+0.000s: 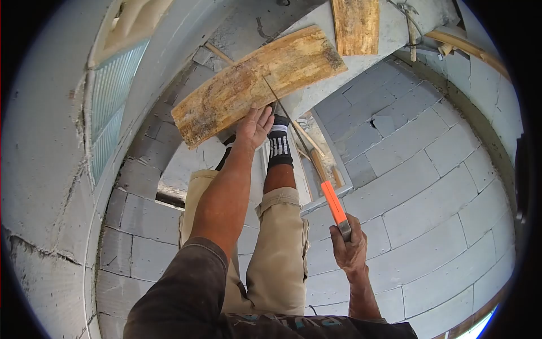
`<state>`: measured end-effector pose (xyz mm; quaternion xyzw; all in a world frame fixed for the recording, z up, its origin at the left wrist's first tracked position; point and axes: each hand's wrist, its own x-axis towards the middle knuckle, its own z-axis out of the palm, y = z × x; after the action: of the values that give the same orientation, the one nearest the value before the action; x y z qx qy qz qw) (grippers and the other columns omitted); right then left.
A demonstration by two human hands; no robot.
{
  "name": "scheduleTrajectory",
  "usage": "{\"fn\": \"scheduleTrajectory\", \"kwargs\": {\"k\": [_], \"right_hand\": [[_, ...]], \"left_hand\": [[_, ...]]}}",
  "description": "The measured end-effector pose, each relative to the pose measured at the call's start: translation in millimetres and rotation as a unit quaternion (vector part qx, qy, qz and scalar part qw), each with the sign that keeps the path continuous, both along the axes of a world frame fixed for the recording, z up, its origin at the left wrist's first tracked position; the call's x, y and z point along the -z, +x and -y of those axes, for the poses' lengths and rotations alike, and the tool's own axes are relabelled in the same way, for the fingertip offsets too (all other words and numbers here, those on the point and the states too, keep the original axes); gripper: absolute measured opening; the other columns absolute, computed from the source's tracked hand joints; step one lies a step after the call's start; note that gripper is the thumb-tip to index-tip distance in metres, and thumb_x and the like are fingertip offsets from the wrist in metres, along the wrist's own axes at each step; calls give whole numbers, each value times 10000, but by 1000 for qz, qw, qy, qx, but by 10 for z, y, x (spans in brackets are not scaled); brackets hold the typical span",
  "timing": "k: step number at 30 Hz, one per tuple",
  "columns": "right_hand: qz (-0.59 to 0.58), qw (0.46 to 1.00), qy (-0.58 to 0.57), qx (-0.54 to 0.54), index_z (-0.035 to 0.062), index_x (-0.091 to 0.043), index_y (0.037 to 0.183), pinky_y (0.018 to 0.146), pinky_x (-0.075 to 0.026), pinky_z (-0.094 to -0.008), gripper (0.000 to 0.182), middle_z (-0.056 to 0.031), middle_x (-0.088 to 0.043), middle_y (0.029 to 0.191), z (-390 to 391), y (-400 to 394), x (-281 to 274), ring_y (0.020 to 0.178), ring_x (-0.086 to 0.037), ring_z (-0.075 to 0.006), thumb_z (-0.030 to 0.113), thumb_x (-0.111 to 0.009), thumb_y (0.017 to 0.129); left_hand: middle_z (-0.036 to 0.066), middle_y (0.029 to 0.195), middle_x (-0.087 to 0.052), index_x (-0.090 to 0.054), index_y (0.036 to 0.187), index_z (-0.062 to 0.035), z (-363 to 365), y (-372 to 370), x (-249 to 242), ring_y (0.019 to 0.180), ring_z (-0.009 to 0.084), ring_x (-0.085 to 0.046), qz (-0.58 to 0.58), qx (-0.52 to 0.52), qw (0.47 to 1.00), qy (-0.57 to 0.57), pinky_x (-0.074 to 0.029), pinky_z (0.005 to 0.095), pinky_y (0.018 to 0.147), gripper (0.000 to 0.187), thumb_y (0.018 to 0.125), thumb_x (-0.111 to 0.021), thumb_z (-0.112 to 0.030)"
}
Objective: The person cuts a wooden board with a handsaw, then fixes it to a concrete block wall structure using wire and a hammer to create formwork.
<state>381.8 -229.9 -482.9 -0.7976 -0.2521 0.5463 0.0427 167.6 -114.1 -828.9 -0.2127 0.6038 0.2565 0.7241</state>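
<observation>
In the head view my right hand is closed around the grey grip of a hand saw, whose orange part points up and left. Its thin dark blade, seen edge-on, reaches to a weathered wooden plank and crosses its near edge. My left hand is at that same edge, palm partly showing and fingers stretched out, touching or very near the wood. The plank lies slanted across a grey concrete ledge. My feet in dark striped socks are close beneath it, partly hidden.
A second wooden board lies on the concrete ledge at the top. A hammer-like tool is near the upper right. Grey block walls surround me, with an opening holding wood scraps below and a ribbed glass window left.
</observation>
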Motion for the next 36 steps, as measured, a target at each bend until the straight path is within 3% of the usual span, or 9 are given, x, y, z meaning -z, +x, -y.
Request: {"fn": "scheduleTrajectory", "kwargs": {"k": [4,6,8,10,12,15,18,24,36], "right_hand": [[21,998,57,10,41,-502,1233,688,-519,-444,386,-176,-648,888,-237,-205,370,772,-670,-371,68,-670,887],[24,999,32,0,36,-495,1252,703,-519,-459,403,-201,-657,957,-395,-237,628,807,-665,-400,97,-669,893],[17,1000,18,-1,31,-490,1263,718,-518,-472,415,-221,-661,999,-469,-270,779,834,-661,-424,121,-667,899],[5,1000,12,5,27,-488,1268,732,-516,-482,420,-234,-661,1015,-498,-287,949,852,-657,-441,141,-663,904],[12,1000,20,-9,25,-486,1268,738,-516,-483,423,-232,-664,996,-474,-319,1063,838,-659,-443,141,-665,903],[20,999,42,-20,31,-474,1277,737,-520,-481,435,-232,-664,985,-388,-404,1157,831,-664,-442,132,-668,901],[8,999,33,-1,39,-456,1291,730,-525,-473,451,-230,-661,988,-396,-488,1111,849,-669,-433,120,-671,904],[-16,996,93,3,45,-440,1301,710,-531,-460,442,-215,-659,949,-509,-583,881,829,-678,-416,114,-662,924],[18,993,115,-17,49,-438,1291,707,-539,-475,403,-233,-668,931,-997,-832,778,811,-682,-418,118,-622,938]], "left_hand": [[84,1335,-606,-550,1280,-72,-5,-18,155,1184,253,-604,-65,134,975,-166,-512,415,955,463,947,-664,-372],[96,1274,-639,-590,1225,-87,-135,-44,198,1124,269,-632,-61,393,900,-179,-533,441,894,403,947,-658,-371],[123,1271,-634,-601,1205,-85,-428,-59,69,1113,292,-634,-108,630,766,-76,-531,470,898,392,954,-626,-386],[163,1327,-591,-582,1221,-66,-889,4,-126,1153,322,-608,-194,799,553,134,-505,504,966,432,968,-569,-416],[152,1312,-600,-584,1196,-73,-1037,-66,52,1221,344,-555,-394,695,482,361,-456,537,991,431,983,-509,-441],[135,1301,-606,-588,1150,-76,-1172,-185,645,1258,339,-519,-557,664,267,421,-399,554,1023,476,1004,-421,-497],[130,1305,-599,-585,1200,-98,-1579,-269,769,1249,339,-523,-300,812,422,270,-355,572,1057,494,1018,-377,-507],[110,1332,-587,-595,1266,-140,-1987,-438,367,1276,299,-505,-415,776,333,340,-359,539,1060,547,1018,-333,-552],[122,1282,-629,-598,1239,-156,-2132,-493,305,1280,304,-507,-410,791,315,325,-361,533,1046,612,1003,-279,-622]]}}
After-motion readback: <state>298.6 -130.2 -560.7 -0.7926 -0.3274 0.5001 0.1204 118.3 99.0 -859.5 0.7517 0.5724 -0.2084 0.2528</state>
